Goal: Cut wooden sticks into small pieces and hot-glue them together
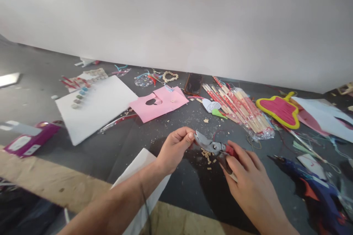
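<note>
My right hand (244,170) is wrapped round the handles of a pair of pruning shears (213,147) with red grips. Their metal jaws point left, with the tip right at the fingertips of my left hand (176,147). Thumb and forefinger of that hand are pinched together; whatever they hold is too small and hidden to name. Below the shears lie several short cut wooden bits (208,156) on the dark table (121,165). A white sheet (146,161) is partly under my left forearm.
Bundled chopsticks in red and clear wrappers (239,108) lie beyond my right hand, near a phone (193,83). Pink paper (160,104) and a white board (93,106) lie left. A blue glue gun (317,191) is at the right, a purple box (33,139) far left.
</note>
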`<state>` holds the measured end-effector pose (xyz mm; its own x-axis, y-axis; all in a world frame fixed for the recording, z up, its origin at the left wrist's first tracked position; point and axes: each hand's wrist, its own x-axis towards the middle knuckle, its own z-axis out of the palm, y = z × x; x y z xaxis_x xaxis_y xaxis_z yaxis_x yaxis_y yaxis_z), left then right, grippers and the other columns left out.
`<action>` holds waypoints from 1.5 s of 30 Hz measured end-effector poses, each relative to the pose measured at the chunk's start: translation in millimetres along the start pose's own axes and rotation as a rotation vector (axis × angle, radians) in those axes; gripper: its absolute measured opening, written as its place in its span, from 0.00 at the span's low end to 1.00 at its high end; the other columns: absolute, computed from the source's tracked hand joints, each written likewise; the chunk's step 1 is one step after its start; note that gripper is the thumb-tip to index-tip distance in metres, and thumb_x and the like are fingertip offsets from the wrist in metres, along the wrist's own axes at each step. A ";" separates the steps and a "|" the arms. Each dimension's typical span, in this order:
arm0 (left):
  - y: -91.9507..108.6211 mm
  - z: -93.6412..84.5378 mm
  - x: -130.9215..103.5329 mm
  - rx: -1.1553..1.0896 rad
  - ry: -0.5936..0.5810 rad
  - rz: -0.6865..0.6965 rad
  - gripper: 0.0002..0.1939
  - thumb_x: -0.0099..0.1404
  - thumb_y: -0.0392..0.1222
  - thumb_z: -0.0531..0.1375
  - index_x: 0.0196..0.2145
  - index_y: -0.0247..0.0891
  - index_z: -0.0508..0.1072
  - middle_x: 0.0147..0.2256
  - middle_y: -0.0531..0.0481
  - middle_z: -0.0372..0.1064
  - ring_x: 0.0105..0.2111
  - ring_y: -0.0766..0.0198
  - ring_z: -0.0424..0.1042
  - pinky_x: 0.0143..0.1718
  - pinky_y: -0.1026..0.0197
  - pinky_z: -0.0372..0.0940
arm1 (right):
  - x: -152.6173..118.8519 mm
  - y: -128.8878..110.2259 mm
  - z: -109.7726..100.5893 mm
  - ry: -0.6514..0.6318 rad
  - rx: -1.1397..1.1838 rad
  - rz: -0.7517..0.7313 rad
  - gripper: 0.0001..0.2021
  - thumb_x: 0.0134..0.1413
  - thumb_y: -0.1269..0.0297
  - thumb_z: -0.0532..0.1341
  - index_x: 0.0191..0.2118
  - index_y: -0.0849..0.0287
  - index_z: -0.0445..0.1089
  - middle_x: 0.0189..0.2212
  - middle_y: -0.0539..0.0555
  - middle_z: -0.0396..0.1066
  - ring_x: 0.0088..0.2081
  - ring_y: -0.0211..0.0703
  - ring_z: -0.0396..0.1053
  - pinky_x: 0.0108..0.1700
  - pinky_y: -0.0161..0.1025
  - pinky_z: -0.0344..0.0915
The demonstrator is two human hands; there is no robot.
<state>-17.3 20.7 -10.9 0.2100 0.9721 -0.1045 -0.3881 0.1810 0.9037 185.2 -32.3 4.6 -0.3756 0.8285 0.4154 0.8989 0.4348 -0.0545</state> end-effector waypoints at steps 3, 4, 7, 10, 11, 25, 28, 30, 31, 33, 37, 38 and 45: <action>-0.3 0.6 -1.9 0.001 0.005 0.009 0.15 0.61 0.50 0.61 0.25 0.35 0.70 0.22 0.55 0.61 0.24 0.70 0.56 0.27 0.66 0.51 | 1.0 -1.5 -0.1 -0.023 -0.002 -0.013 0.05 0.56 0.68 0.57 0.33 0.61 0.70 0.49 0.64 0.68 0.43 0.53 0.65 0.44 0.49 0.65; -0.7 0.5 -2.3 0.000 0.011 0.018 0.15 0.61 0.50 0.61 0.25 0.35 0.70 0.22 0.55 0.61 0.24 0.70 0.56 0.27 0.66 0.51 | 1.1 -2.0 0.6 -0.026 -0.001 -0.018 0.06 0.56 0.67 0.57 0.33 0.61 0.70 0.48 0.64 0.69 0.43 0.52 0.66 0.44 0.49 0.65; -2.7 -0.1 -3.1 -0.008 0.042 0.050 0.15 0.60 0.50 0.62 0.25 0.35 0.70 0.21 0.55 0.59 0.24 0.70 0.55 0.27 0.66 0.51 | 0.6 -3.9 4.2 -0.016 0.014 -0.028 0.07 0.57 0.66 0.57 0.32 0.62 0.70 0.45 0.65 0.70 0.42 0.52 0.66 0.43 0.48 0.65; -5.0 -0.2 -3.1 -0.003 0.079 0.073 0.15 0.59 0.51 0.62 0.26 0.35 0.70 0.21 0.56 0.58 0.24 0.70 0.55 0.27 0.66 0.50 | -0.8 -5.9 7.9 0.008 0.021 -0.020 0.09 0.58 0.63 0.57 0.31 0.61 0.69 0.41 0.63 0.71 0.39 0.51 0.66 0.42 0.47 0.65; -5.6 0.2 -3.1 0.000 0.088 0.075 0.15 0.59 0.52 0.62 0.26 0.35 0.70 0.21 0.56 0.58 0.24 0.70 0.55 0.27 0.66 0.50 | -1.3 -6.6 8.6 0.011 0.017 -0.022 0.10 0.59 0.62 0.56 0.31 0.61 0.69 0.40 0.63 0.72 0.39 0.51 0.67 0.42 0.47 0.65; 8.3 7.7 -4.4 -0.126 0.031 -0.037 0.16 0.64 0.50 0.58 0.26 0.35 0.66 0.24 0.54 0.63 0.24 0.71 0.58 0.27 0.66 0.52 | 0.0 5.8 9.3 0.037 0.030 0.035 0.11 0.60 0.58 0.54 0.36 0.61 0.68 0.40 0.62 0.68 0.42 0.51 0.66 0.43 0.46 0.65; 5.7 6.4 -4.1 -0.105 0.016 -0.023 0.16 0.65 0.50 0.56 0.27 0.35 0.65 0.24 0.54 0.62 0.24 0.71 0.58 0.29 0.66 0.54 | -1.1 5.3 7.7 -0.014 0.040 0.012 0.10 0.59 0.61 0.55 0.40 0.60 0.68 0.44 0.62 0.67 0.43 0.52 0.66 0.44 0.48 0.65; 2.9 5.4 -3.7 -0.079 0.003 -0.007 0.16 0.65 0.50 0.56 0.27 0.35 0.66 0.24 0.54 0.62 0.25 0.71 0.58 0.29 0.66 0.54 | -1.1 2.7 5.3 -0.044 0.049 0.006 0.09 0.58 0.62 0.56 0.41 0.60 0.69 0.46 0.62 0.66 0.44 0.52 0.66 0.44 0.49 0.65; 1.6 5.0 -3.5 -0.067 0.000 -0.002 0.16 0.65 0.51 0.56 0.28 0.36 0.66 0.24 0.55 0.62 0.25 0.71 0.58 0.29 0.66 0.54 | -0.8 1.2 4.2 -0.054 0.054 0.008 0.09 0.58 0.63 0.56 0.40 0.60 0.69 0.47 0.62 0.66 0.44 0.52 0.66 0.44 0.49 0.65; -0.7 4.1 -2.9 -0.043 0.004 0.000 0.15 0.65 0.51 0.56 0.28 0.36 0.66 0.24 0.55 0.62 0.25 0.71 0.59 0.29 0.66 0.54 | -0.1 -1.2 2.9 -0.061 0.058 0.017 0.09 0.58 0.63 0.56 0.40 0.60 0.70 0.48 0.62 0.65 0.45 0.52 0.66 0.45 0.49 0.64; -3.6 2.3 -2.8 0.001 0.016 -0.002 0.16 0.64 0.51 0.57 0.27 0.36 0.66 0.23 0.56 0.60 0.24 0.71 0.57 0.28 0.67 0.52 | 0.3 -3.5 4.7 -0.060 0.070 0.022 0.09 0.58 0.62 0.57 0.39 0.60 0.71 0.48 0.62 0.66 0.45 0.51 0.66 0.45 0.49 0.65; -4.0 2.0 -3.0 0.008 0.013 -0.001 0.16 0.64 0.51 0.57 0.27 0.36 0.66 0.22 0.56 0.59 0.24 0.71 0.57 0.27 0.67 0.52 | 0.1 -3.7 5.6 -0.055 0.072 0.021 0.09 0.58 0.61 0.57 0.39 0.60 0.71 0.47 0.62 0.67 0.44 0.51 0.66 0.45 0.49 0.65; -4.0 2.7 -3.2 -0.036 0.009 -0.010 0.16 0.62 0.52 0.59 0.27 0.36 0.67 0.22 0.56 0.60 0.24 0.70 0.57 0.28 0.67 0.52 | 0.4 -4.6 6.8 -0.030 0.089 -0.002 0.12 0.58 0.58 0.56 0.38 0.61 0.71 0.45 0.62 0.69 0.42 0.50 0.67 0.43 0.46 0.67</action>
<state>-14.0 16.4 -13.0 0.2055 0.9716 -0.1171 -0.4178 0.1953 0.8873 179.4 -31.7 -1.2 -0.3853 0.8370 0.3885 0.8750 0.4651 -0.1343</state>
